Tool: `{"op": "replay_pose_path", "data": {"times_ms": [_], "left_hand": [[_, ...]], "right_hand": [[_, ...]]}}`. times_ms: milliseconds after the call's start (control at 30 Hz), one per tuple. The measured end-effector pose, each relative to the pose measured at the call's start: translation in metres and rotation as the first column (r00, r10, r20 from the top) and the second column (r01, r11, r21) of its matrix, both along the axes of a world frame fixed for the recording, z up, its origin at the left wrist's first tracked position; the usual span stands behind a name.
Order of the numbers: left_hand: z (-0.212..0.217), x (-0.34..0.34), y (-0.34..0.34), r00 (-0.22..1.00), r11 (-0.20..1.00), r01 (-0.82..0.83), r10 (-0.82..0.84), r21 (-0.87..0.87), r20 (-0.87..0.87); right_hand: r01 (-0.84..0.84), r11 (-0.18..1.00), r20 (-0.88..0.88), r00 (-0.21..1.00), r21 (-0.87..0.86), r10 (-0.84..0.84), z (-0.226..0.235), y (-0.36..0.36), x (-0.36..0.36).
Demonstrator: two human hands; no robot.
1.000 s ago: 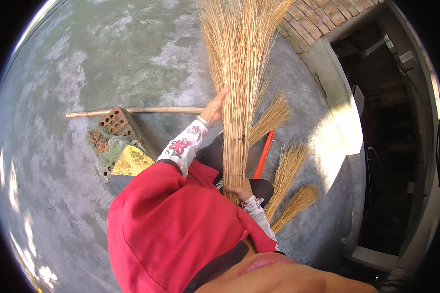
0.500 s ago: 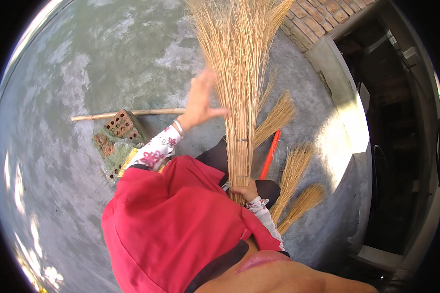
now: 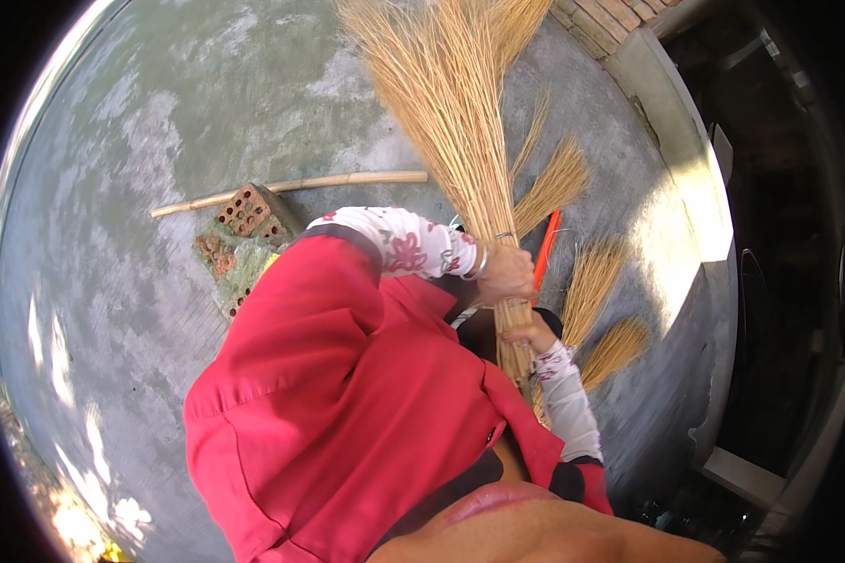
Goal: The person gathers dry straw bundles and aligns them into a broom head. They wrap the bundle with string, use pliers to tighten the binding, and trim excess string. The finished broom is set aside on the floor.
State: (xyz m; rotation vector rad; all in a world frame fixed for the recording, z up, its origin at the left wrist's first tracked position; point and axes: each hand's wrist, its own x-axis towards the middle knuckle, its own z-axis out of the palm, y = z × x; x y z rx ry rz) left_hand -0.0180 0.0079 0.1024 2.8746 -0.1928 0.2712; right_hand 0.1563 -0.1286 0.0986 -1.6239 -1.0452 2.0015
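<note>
A large straw broom point(image 3: 455, 122) slants up and away from my lap, its bristles fanned out at the far end. My left hand point(image 3: 507, 272), in a floral sleeve, is wrapped round the bound neck just below a tie. Close below it, my right hand point(image 3: 533, 333) grips the narrow butt end. The lower tie is partly hidden by my hands. Beside the broom, on the right, lie a smaller straw bundle point(image 3: 556, 183) and a red-orange stick-like piece point(image 3: 546, 253), whose lower end my hands hide.
Two more straw bundles lie on the concrete floor at right, a longer one point(image 3: 591, 281) and a shorter one point(image 3: 618, 352). To the left are hollow bricks point(image 3: 244, 210) with a bamboo pole point(image 3: 347, 179) behind them. A raised ledge point(image 3: 662, 103) borders a dark doorway at far right.
My left hand has come from open beside the bristles down to the broom's neck and closed on it. The broom now leans with its bristles further left and its butt further right.
</note>
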Motion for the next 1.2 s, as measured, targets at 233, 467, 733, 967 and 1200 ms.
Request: {"op": "replay_pose_path", "data": {"times_ms": [233, 467, 733, 967, 1200], "left_hand": [[0.007, 0.0, -0.015, 0.981, 0.998, 0.004, 0.007, -0.057, 0.194], [0.0, 0.004, -0.013, 0.997, 0.991, -0.02, 0.03, -0.131, 0.069], [-0.017, -0.017, -0.002, 0.949, 0.998, 0.06, -0.053, -0.015, 0.31], [-0.005, -0.017, -0.003, 0.939, 0.998, -0.01, -0.01, 0.056, 0.343], [-0.002, -0.021, -0.004, 0.939, 1.0, -0.002, -0.005, 0.02, 0.345]], "right_hand": [[-0.129, 0.99, 0.065, 0.989, -0.048, 0.132, 0.047, -0.001, 0.017], [0.058, 0.96, -0.191, 0.975, -0.274, -0.114, 0.034, -0.001, 0.013], [0.421, 0.876, -0.388, 0.785, -0.236, -0.482, -0.01, -0.027, -0.011], [0.319, 0.946, -0.087, 0.946, 0.058, -0.313, -0.023, -0.026, 0.003], [0.413, 0.891, -0.364, 0.813, -0.189, -0.454, -0.043, -0.041, 0.018]]}}
